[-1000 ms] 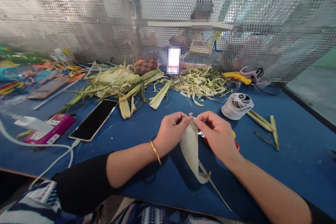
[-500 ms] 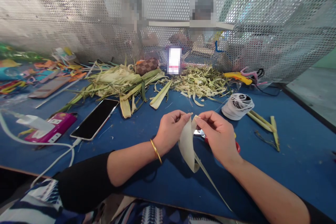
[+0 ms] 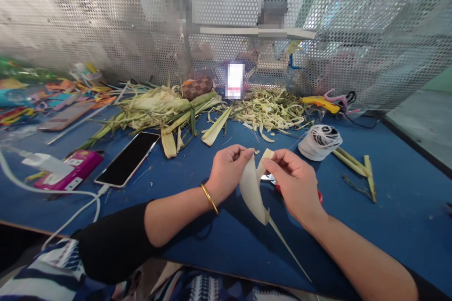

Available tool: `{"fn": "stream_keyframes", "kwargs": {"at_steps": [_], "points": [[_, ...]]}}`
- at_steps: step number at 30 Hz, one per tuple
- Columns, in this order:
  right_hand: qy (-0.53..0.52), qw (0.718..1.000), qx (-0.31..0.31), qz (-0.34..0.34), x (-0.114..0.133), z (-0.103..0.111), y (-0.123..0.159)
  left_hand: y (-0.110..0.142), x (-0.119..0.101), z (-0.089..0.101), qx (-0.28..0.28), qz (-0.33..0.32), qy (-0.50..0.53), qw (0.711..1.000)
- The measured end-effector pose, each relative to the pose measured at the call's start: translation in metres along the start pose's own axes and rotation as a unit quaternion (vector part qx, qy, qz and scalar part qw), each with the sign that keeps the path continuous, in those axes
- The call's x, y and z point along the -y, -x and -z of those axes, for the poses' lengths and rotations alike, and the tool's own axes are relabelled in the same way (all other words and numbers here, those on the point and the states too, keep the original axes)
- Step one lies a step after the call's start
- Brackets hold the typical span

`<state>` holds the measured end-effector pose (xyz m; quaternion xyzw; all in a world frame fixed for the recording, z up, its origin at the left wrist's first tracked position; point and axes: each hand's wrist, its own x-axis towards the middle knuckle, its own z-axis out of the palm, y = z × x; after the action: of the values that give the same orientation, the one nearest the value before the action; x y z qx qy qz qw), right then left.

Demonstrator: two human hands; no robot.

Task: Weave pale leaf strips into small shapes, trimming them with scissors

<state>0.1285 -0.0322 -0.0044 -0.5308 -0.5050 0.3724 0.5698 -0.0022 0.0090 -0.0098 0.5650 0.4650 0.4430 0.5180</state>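
Note:
Pinched between both hands is a pale corn husk (image 3: pixel 251 187), folded into a loop that hangs down. My left hand (image 3: pixel 229 169) grips one end between thumb and fingers. At the other end, my right hand (image 3: pixel 294 183) pinches a strip of the husk, its tip sticking up past the fingers. A thin tail of husk trails from the loop's bottom toward the table's front edge. Under my right hand lie scissors with red handles (image 3: pixel 319 196), mostly hidden. A ball of white string (image 3: pixel 319 142) sits just beyond that hand.
Corn husks (image 3: pixel 151 108) and a heap of shredded husk (image 3: pixel 271 110) lie at the back. On the left are a black-screened phone (image 3: pixel 127 160) and a magenta power strip (image 3: pixel 76 167) with white cables. Husk pieces (image 3: pixel 367 176) lie right. A perforated metal screen (image 3: pixel 106 23) stands behind.
My hands have drawn slightly apart at the husk's top, and more of the strip shows at my right fingertips. The loop's lower end has shifted a little up and right.

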Motion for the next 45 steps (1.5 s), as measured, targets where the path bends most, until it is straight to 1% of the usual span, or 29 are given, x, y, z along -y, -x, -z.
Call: {"fn": "stream_keyframes", "kwargs": {"at_steps": [3,5,6,8,11,13,14,19,23,27,29,31,33,35,38,41,45], "points": [[-0.011,0.997,0.065,-0.035,-0.002,-0.001,0.0,-0.002,0.001,0.001,-0.004,-0.01,-0.006,1.0],[0.005,0.995,0.091,-0.048,-0.004,0.0,0.0,-0.002,0.0,0.002,-0.007,-0.009,0.002,1.0],[0.016,0.995,0.09,-0.049,-0.005,0.0,0.0,-0.002,-0.001,0.002,-0.007,-0.002,0.016,1.0],[0.022,0.996,0.068,-0.043,-0.007,0.001,0.0,0.0,-0.003,0.001,0.006,0.022,0.062,0.998],[0.005,0.999,0.029,-0.035,-0.008,0.002,-0.002,0.003,-0.004,-0.001,0.06,0.065,0.125,0.988],[-0.002,0.999,0.012,-0.035,-0.007,0.003,-0.003,0.006,-0.003,-0.003,0.086,0.075,0.128,0.985],[-0.003,0.999,0.012,-0.037,-0.007,0.002,-0.003,0.006,-0.002,-0.003,0.084,0.073,0.12,0.986],[0.0,0.998,0.04,-0.044,-0.004,-0.001,0.0,0.005,0.002,-0.003,0.027,0.024,0.048,0.998],[0.017,1.0,0.012,-0.019,0.002,-0.002,0.003,0.003,0.001,-0.001,0.005,-0.003,-0.001,1.0],[0.045,0.999,-0.016,0.012,0.006,-0.002,0.004,0.002,0.002,-0.002,-0.023,-0.006,-0.008,1.0],[0.039,0.999,-0.003,0.013,0.005,-0.002,0.004,0.001,0.003,-0.002,-0.033,-0.005,-0.011,0.999],[0.028,0.999,0.031,0.003,0.001,-0.004,0.004,0.001,0.004,-0.002,-0.04,-0.004,-0.016,0.999],[0.039,0.997,0.062,-0.006,-0.003,-0.004,0.004,0.0,0.004,-0.001,-0.044,-0.004,-0.019,0.999],[0.058,0.996,0.071,-0.004,-0.005,-0.005,0.005,-0.001,0.005,-0.001,-0.049,-0.004,-0.023,0.999],[0.074,0.995,0.056,0.025,-0.003,-0.004,0.007,-0.002,0.005,-0.001,-0.059,0.009,-0.005,0.998],[0.112,0.99,0.018,0.079,0.002,-0.002,0.01,-0.005,0.008,-0.003,-0.083,0.037,0.065,0.994],[0.183,0.967,-0.039,0.174,0.007,0.003,0.015,-0.012,0.011,-0.002,-0.102,0.069,0.151,0.981]]}}
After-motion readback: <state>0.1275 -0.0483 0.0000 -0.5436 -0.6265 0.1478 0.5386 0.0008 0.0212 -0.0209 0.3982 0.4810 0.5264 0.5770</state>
